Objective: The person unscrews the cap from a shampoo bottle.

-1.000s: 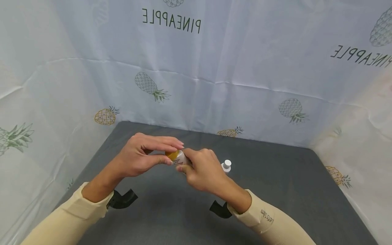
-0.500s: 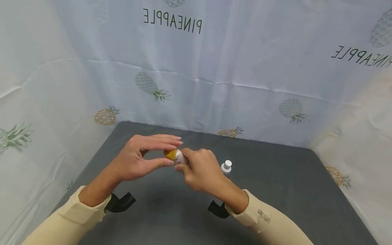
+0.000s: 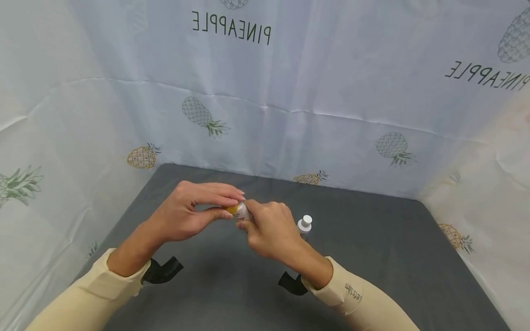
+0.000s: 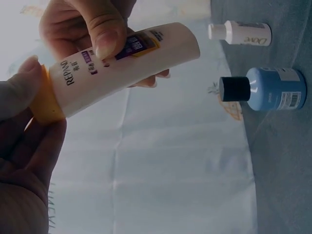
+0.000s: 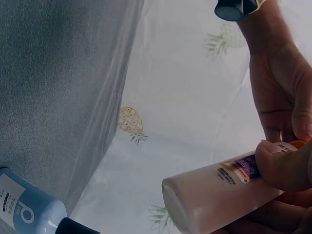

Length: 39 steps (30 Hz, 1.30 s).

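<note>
A pale bottle point(image 4: 170, 46), printed REPAND with a purple label, is held in the air between my hands, tilted. My left hand point(image 3: 192, 211) pinches its yellow cap point(image 4: 48, 100) between thumb and fingers. The right hand point(image 3: 273, 230) grips the bottle's body, its thumb pressed beside the label in the left wrist view. In the head view, both hands cover much of the bottle, leaving a white and yellow portion in sight.
A small white Dove bottle point(image 4: 248, 34) stands on the grey table point(image 3: 364, 248). Near it is a blue bottle point(image 4: 278, 90) with a black cap, hidden in the head view. A pineapple-print curtain point(image 3: 331, 82) surrounds the table at the back and sides.
Half a second ago my left thumb and fingers were spread wider around the yellow cap; now they have closed in on it. My right hand keeps its grip on the bottle, hardly moving.
</note>
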Each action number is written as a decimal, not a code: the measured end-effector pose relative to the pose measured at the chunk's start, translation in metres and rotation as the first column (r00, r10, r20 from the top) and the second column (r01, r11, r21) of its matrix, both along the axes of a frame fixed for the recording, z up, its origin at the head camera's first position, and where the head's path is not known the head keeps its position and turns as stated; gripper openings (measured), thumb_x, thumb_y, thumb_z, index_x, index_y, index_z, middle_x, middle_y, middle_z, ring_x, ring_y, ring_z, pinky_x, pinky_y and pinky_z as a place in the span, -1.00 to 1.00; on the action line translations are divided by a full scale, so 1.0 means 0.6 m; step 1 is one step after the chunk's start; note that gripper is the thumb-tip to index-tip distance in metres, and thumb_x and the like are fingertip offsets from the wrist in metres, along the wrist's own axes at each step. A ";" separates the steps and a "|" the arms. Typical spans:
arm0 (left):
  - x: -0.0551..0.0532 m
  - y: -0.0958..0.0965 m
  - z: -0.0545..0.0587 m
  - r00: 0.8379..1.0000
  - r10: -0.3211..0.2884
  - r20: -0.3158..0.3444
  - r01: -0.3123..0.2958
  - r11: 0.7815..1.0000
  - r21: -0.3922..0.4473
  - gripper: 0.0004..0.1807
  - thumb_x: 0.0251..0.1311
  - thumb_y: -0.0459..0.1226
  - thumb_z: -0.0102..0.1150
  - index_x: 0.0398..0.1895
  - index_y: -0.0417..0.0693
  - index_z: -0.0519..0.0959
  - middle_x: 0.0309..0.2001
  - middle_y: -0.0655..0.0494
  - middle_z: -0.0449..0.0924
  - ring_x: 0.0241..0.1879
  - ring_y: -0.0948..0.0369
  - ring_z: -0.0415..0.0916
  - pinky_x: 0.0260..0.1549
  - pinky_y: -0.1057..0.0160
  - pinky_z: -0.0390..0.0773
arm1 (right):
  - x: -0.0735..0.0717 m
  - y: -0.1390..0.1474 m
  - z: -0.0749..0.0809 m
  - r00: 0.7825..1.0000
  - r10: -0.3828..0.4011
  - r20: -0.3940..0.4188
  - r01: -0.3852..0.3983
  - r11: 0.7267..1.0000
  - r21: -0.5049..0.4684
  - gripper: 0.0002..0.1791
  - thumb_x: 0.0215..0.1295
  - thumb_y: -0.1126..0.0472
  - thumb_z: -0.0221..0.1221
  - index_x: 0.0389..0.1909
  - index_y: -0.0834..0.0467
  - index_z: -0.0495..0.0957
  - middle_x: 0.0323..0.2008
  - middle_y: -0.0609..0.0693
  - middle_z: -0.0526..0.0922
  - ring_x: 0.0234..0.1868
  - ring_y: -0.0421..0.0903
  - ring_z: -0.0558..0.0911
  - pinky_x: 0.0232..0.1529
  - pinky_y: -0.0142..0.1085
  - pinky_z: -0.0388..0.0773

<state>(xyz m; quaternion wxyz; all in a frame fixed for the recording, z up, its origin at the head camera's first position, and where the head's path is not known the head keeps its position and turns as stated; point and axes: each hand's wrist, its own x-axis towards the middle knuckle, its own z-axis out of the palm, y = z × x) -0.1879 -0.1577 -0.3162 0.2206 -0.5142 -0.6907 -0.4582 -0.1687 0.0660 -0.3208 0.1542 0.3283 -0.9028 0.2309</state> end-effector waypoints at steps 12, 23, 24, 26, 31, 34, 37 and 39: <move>0.006 0.008 -0.014 0.992 0.127 -0.008 -0.127 0.992 -0.012 -0.57 -0.11 -0.63 0.52 -0.07 -0.27 0.79 -0.07 -0.17 0.81 0.03 0.18 0.77 -0.04 0.46 0.70 | 0.001 -0.006 -0.014 0.995 -0.048 -0.085 0.049 0.999 0.016 -0.81 0.21 0.14 0.46 -0.26 0.12 0.69 -0.63 -0.11 0.66 -0.65 -0.14 0.58 -0.61 -0.36 0.35; 0.013 -0.002 0.010 0.989 0.133 -0.059 -0.139 0.984 -0.111 -0.41 -0.07 -0.59 0.52 0.12 -0.14 0.72 0.09 -0.12 0.76 0.18 0.11 0.69 0.18 0.52 0.57 | 0.001 -0.001 -0.010 0.995 -0.070 -0.072 0.072 0.997 0.038 -0.80 0.23 0.10 0.46 -0.28 0.10 0.66 -0.61 -0.12 0.67 -0.66 -0.17 0.55 -0.62 -0.38 0.35; 0.013 -0.002 0.012 0.990 0.125 -0.065 -0.132 0.985 -0.113 -0.44 -0.07 -0.59 0.52 0.09 -0.14 0.74 0.07 -0.11 0.77 0.16 0.11 0.69 0.16 0.52 0.58 | 0.001 -0.001 -0.010 0.995 -0.066 -0.080 0.069 0.997 0.037 -0.80 0.23 0.10 0.46 -0.30 0.10 0.65 -0.62 -0.12 0.66 -0.67 -0.17 0.54 -0.63 -0.38 0.33; 0.012 -0.001 0.016 0.991 0.112 -0.074 -0.121 0.986 -0.117 -0.51 -0.04 -0.58 0.51 0.04 -0.15 0.76 0.03 -0.08 0.78 0.12 0.11 0.71 0.12 0.52 0.60 | 0.002 0.000 -0.010 0.993 -0.059 -0.102 0.063 0.997 0.035 -0.79 0.22 0.10 0.46 -0.33 0.09 0.64 -0.64 -0.12 0.65 -0.69 -0.17 0.52 -0.65 -0.39 0.31; 0.009 0.001 0.018 0.991 0.100 -0.091 -0.110 0.987 -0.113 -0.63 0.03 -0.53 0.50 -0.04 -0.18 0.78 -0.06 -0.04 0.80 -0.04 0.13 0.74 -0.06 0.51 0.65 | 0.002 -0.001 -0.010 0.989 -0.055 -0.136 0.059 0.998 0.025 -0.79 0.19 0.11 0.48 -0.35 0.09 0.63 -0.63 -0.11 0.67 -0.69 -0.14 0.55 -0.66 -0.37 0.30; 0.008 0.002 0.014 0.990 0.114 -0.086 -0.122 0.988 -0.099 -0.61 -0.01 -0.55 0.51 -0.05 -0.19 0.78 -0.10 -0.04 0.80 -0.10 0.14 0.74 -0.12 0.50 0.65 | 0.004 -0.001 -0.010 0.990 -0.054 -0.134 0.058 0.998 0.028 -0.80 0.20 0.12 0.47 -0.35 0.10 0.64 -0.61 -0.11 0.70 -0.68 -0.14 0.56 -0.67 -0.38 0.29; 0.008 0.005 0.008 0.987 0.143 -0.072 -0.149 0.985 -0.084 -0.59 -0.06 -0.58 0.51 -0.07 -0.20 0.78 -0.11 -0.05 0.81 -0.14 0.16 0.74 -0.17 0.50 0.65 | 0.005 -0.002 -0.011 0.988 -0.058 -0.144 0.064 0.997 0.033 -0.80 0.20 0.12 0.47 -0.37 0.09 0.64 -0.62 -0.11 0.69 -0.70 -0.13 0.55 -0.68 -0.39 0.26; 0.009 0.006 0.004 0.984 0.169 -0.058 -0.174 0.981 -0.082 -0.59 -0.07 -0.58 0.51 -0.08 -0.19 0.78 -0.12 -0.05 0.81 -0.19 0.19 0.73 -0.22 0.49 0.65 | 0.005 -0.002 -0.013 0.986 -0.059 -0.156 0.066 0.997 0.036 -0.78 0.19 0.11 0.48 -0.40 0.09 0.62 -0.64 -0.12 0.67 -0.71 -0.13 0.54 -0.69 -0.40 0.24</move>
